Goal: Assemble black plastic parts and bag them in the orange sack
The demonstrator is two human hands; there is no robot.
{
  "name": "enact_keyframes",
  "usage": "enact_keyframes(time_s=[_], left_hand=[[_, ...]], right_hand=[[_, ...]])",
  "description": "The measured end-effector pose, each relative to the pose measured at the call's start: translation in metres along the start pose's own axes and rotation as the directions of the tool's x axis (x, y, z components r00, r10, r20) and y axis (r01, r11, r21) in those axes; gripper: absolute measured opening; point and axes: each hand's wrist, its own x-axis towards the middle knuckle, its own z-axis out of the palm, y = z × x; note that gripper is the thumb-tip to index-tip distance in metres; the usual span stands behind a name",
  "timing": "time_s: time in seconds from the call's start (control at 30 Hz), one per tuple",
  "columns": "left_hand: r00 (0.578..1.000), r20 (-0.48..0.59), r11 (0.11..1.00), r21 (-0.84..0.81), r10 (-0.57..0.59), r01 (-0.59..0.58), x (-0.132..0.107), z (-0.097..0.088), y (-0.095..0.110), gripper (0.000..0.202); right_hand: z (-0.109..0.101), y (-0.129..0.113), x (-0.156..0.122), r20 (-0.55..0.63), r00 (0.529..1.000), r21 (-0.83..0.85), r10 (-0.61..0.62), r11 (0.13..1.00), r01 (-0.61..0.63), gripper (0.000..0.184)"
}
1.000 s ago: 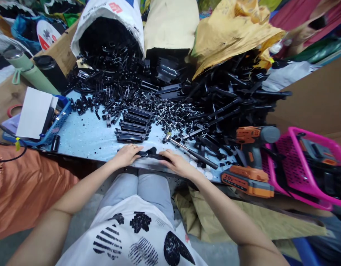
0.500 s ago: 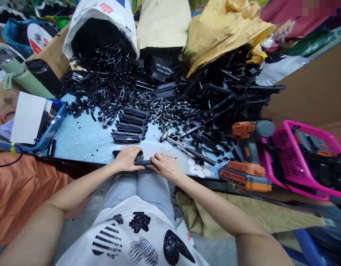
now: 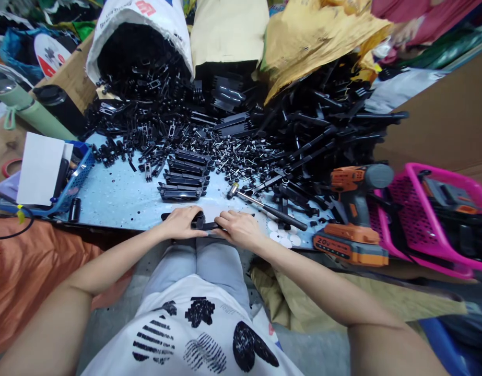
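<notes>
At the front edge of the blue-topped table, my left hand [image 3: 183,222] is closed round a black plastic part [image 3: 198,221], which shows between thumb and fingers. My right hand [image 3: 237,226] pinches a flat black strip [image 3: 212,226] at the right end of that part; whether strip and part are joined I cannot tell. Just beyond my left hand lies a row of similar black assemblies [image 3: 183,180]. A hammer [image 3: 266,208] with a dark handle rests beyond my right hand, beside several white discs [image 3: 283,236].
Heaps of small black parts and metal pins [image 3: 241,156] spill from sacks [image 3: 147,21] at the back. An orange cordless drill [image 3: 352,219] stands right, beside a pink basket [image 3: 416,219]. At left are a blue basket [image 3: 78,180] and bottles [image 3: 40,117]. Another person's hand [image 3: 407,32] shows top right.
My right hand has shifted slightly right, and its end of the strip now shows more clearly. My left hand keeps its grip. The whole view has tilted a little.
</notes>
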Motion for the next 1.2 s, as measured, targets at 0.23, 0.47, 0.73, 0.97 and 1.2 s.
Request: enact_keyframes(time_s=[0.23,0.47,0.73,0.97,1.2], left_hand=[[0.974,-0.226,0.996,-0.08,0.02,-0.039,0.001,-0.038,-0.001,0.043],[0.945,-0.275,0.973,0.194,0.178,-0.127,0.006,0.039,0.079,0.067],[0.991,-0.091,0.918,0.392,0.102,-0.058,0.041,0.103,0.087,0.095],[0.986,-0.104,0.918,0.388,0.132,-0.082,0.038,0.103,0.082,0.101],[0.987,-0.066,0.956,0.265,0.146,-0.124,0.041,0.111,0.077,0.079]], right_hand=[[0.04,0.024,0.021,0.022,0.999,0.255,0.036,0.966,-0.04,0.043],[0.045,0.056,0.0,-0.222,0.948,0.086,0.227,0.973,-0.212,0.044],[0.05,0.097,-0.059,-0.206,0.828,-0.173,0.522,0.813,-0.556,0.029],[-0.016,0.032,-0.07,-0.284,0.763,0.372,0.581,0.8,-0.471,0.04],[0.038,-0.023,-0.05,0.089,0.896,0.339,0.435,0.832,-0.438,0.041]])
